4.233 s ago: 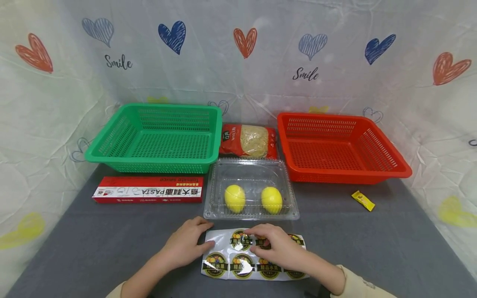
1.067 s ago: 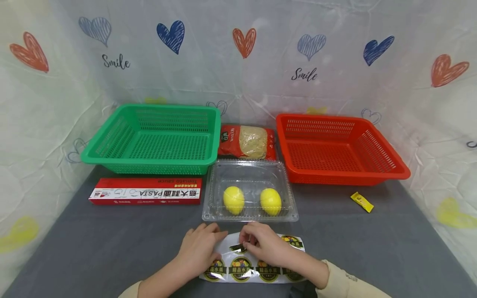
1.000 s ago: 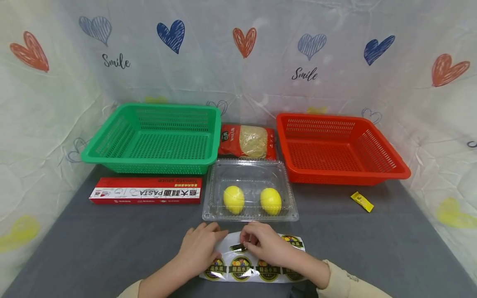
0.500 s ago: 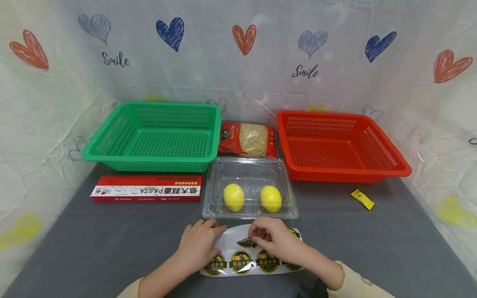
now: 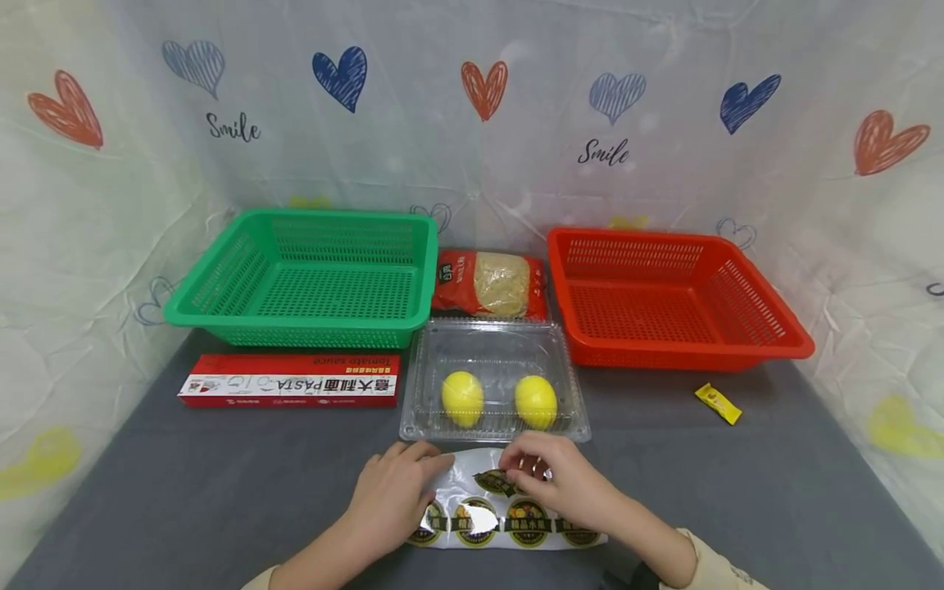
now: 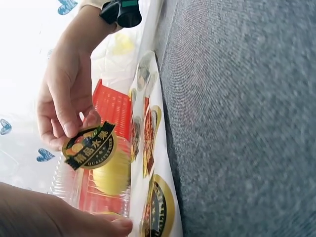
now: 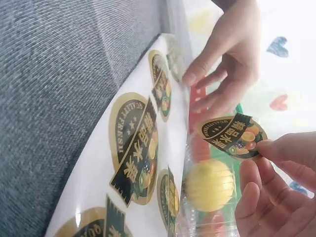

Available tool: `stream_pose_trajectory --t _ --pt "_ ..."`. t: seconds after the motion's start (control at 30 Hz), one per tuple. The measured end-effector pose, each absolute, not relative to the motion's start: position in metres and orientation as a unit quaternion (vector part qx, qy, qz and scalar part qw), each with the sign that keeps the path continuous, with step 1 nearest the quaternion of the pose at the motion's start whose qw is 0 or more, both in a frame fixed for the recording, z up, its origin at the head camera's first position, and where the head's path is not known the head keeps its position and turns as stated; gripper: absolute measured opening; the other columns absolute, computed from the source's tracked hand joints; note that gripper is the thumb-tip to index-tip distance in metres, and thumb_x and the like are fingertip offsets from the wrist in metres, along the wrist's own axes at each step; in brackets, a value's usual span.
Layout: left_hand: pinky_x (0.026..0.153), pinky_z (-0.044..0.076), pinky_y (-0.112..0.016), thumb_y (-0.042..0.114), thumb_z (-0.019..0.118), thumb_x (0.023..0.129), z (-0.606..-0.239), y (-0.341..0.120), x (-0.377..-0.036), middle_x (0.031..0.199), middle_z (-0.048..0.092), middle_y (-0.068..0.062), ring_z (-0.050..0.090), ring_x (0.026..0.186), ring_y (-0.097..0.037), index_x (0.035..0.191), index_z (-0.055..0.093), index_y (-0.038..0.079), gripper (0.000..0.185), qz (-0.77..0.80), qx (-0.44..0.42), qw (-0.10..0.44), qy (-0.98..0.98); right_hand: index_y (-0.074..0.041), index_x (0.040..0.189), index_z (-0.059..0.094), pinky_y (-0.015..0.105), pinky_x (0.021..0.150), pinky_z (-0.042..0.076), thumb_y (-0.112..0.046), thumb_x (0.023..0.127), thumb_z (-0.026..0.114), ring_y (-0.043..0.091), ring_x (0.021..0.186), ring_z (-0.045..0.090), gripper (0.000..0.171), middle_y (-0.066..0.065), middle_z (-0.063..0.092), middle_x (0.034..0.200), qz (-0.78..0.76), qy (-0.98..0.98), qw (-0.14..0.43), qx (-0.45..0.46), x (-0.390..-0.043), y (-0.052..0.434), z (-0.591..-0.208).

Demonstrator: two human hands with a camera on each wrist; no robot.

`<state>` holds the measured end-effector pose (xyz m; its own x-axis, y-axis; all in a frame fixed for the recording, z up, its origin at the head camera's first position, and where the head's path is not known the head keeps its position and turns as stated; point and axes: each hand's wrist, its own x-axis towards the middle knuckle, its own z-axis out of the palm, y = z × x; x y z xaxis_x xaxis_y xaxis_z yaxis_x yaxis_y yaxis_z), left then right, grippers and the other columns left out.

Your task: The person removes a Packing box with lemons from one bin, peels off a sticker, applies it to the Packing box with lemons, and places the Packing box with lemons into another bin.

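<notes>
A round black-and-gold fruit sticker is pinched between the thumb and forefinger of my right hand. In both wrist views it appears raised off the white sticker sheet. Several more such stickers show along the sheet's near row. My left hand rests on the sheet's left end, its thumb laid on the surface and its fingers extended. Just beyond the sheet sits a clear plastic clamshell box, with two yellow lemons seen through it.
Behind the box lies a red bag of noodles. A green basket stands at the back left, a red basket at the back right. A red pasta box lies in front of the green one, and a yellow packet at right.
My right hand has moved a little to the right, drawing up the sticker, which was bent up from the sheet a second ago. The left hand stays on the sheet.
</notes>
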<state>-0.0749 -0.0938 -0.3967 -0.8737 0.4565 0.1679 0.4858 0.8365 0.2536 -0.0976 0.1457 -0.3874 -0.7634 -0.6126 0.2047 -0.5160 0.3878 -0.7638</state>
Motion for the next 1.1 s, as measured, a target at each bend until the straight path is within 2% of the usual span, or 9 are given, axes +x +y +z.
stream_pose_trajectory --t 0.2,0.5,0.8,1.1 --pt "0.057 0.047 -0.039 0.008 0.074 0.070 -0.391 -0.093 -0.073 0.102 0.062 0.001 0.058 0.088 -0.023 0.104 0.069 0.016 0.036 -0.162 -0.256 0.062 -0.951 -0.014 0.091 0.063 0.022 0.060 0.050 -0.009 0.086 0.063 0.002 0.071 0.054 0.007 -0.004 0.062 0.086 -0.434 0.834 0.049 -0.336 -0.098 0.145 -0.383" --pt "0.064 0.050 -0.032 0.019 0.074 0.075 -0.377 -0.089 -0.075 0.098 0.063 0.002 0.059 0.087 -0.017 0.106 0.066 0.012 0.033 -0.257 -0.255 0.008 -0.932 -0.014 0.093 0.065 0.023 0.062 0.050 -0.010 0.086 0.063 0.004 0.074 0.055 0.008 -0.004 0.063 0.087 -0.434 0.839 0.044 -0.326 -0.101 0.145 -0.376" --pt "0.067 0.049 -0.027 0.015 0.073 0.077 -0.371 -0.079 -0.079 0.090 0.062 0.005 0.059 0.079 -0.009 0.096 0.065 0.013 0.021 -0.344 -0.258 0.059 -0.901 -0.013 0.092 0.065 0.023 0.061 0.051 -0.008 0.085 0.064 0.005 0.072 0.056 0.009 -0.003 0.063 0.086 -0.446 0.832 0.029 -0.327 -0.103 0.145 -0.372" --pt "0.066 0.049 -0.024 0.013 0.074 0.076 -0.372 -0.071 -0.086 0.085 0.061 0.009 0.057 0.075 -0.004 0.089 0.063 0.017 0.018 -0.369 -0.266 0.095 -0.885 -0.014 0.094 0.066 0.024 0.062 0.051 -0.009 0.086 0.063 0.007 0.073 0.056 0.009 -0.003 0.063 0.088 -0.455 0.833 0.022 -0.315 -0.102 0.144 -0.365"
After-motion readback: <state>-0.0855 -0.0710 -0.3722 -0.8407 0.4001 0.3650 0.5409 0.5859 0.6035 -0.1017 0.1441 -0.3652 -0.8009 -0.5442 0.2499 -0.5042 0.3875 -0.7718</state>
